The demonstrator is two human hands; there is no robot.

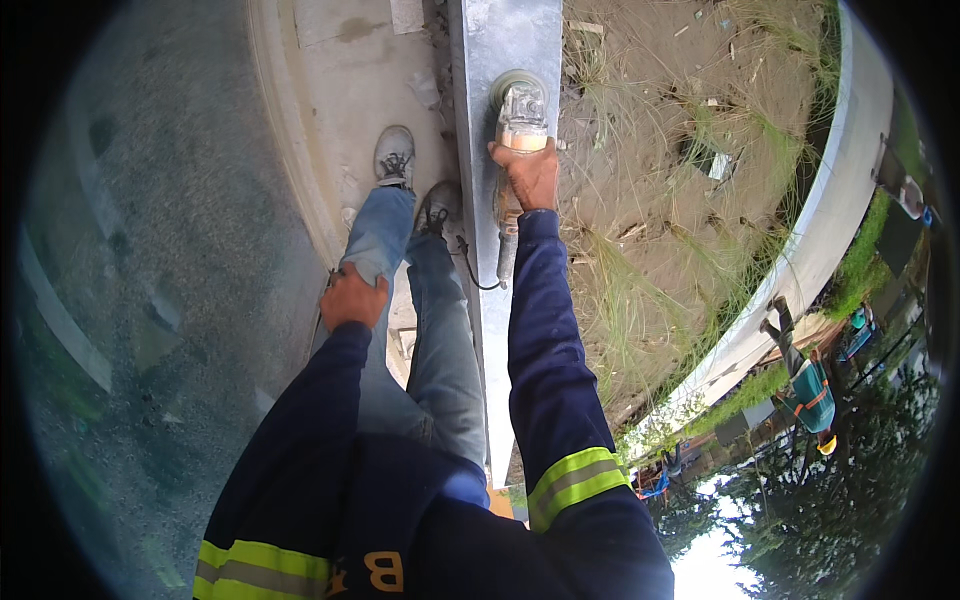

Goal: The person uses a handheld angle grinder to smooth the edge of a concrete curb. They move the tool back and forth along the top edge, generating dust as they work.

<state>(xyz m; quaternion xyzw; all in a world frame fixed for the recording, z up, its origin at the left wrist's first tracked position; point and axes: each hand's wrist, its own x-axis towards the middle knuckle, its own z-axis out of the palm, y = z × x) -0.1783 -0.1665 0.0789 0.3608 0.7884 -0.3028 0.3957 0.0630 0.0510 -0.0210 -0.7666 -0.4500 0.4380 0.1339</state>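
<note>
My right hand [530,175] is closed round a dusty angle grinder [522,110], whose round head sits on the flat top of a long pale concrete ledge [480,30]. The grinder's rear end points toward me, and a black cord loops from it over the ledge's left side. My left hand [352,298] rests at the knee of my left jeans leg [385,225], its fingers curled over it. Both my grey shoes [394,152] stand beside the ledge on its left.
Dusty pale paving [340,80] and grey ground [170,250] lie to my left. Sandy soil with grass tufts [680,250] borders the ledge's right, inside a curved concrete kerb [840,180]. Beyond it walks a worker [805,390] in a yellow helmet and green vest; trees stand behind.
</note>
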